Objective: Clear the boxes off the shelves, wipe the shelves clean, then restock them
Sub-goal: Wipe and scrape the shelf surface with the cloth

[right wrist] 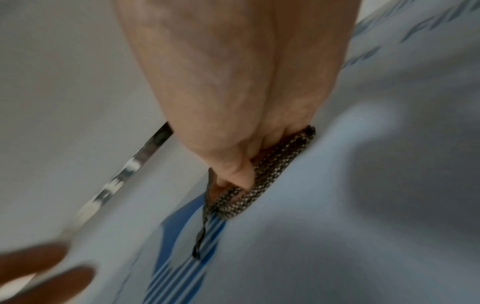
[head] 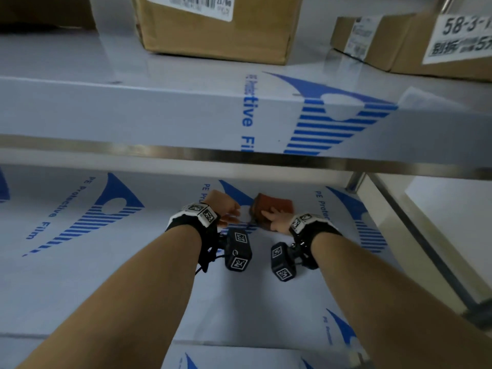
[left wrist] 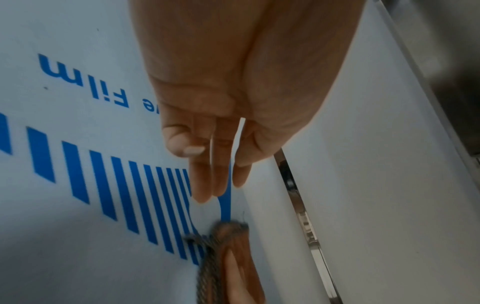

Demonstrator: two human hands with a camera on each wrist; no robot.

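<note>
On the lower shelf [head: 106, 275], covered in white film with blue print, lies a folded brown-orange cloth [head: 274, 206] with a grey mesh side [left wrist: 207, 267] [right wrist: 259, 195]. My right hand [head: 277, 222] [right wrist: 233, 164] lies on top of it, fingers flat on the cloth and the thumb tucked into its folded edge. My left hand [head: 229, 213] [left wrist: 215, 181] hovers just left of the cloth, fingers straight and relaxed, holding nothing. Its fingertips [right wrist: 46, 273] show blurred in the right wrist view.
The upper shelf [head: 159, 110] juts out right above my hands. On it stand a large cardboard box [head: 213, 27], a smaller box [head: 372, 38] and a labelled box [head: 452, 41]. A metal frame rail [head: 426, 249] runs along the right side.
</note>
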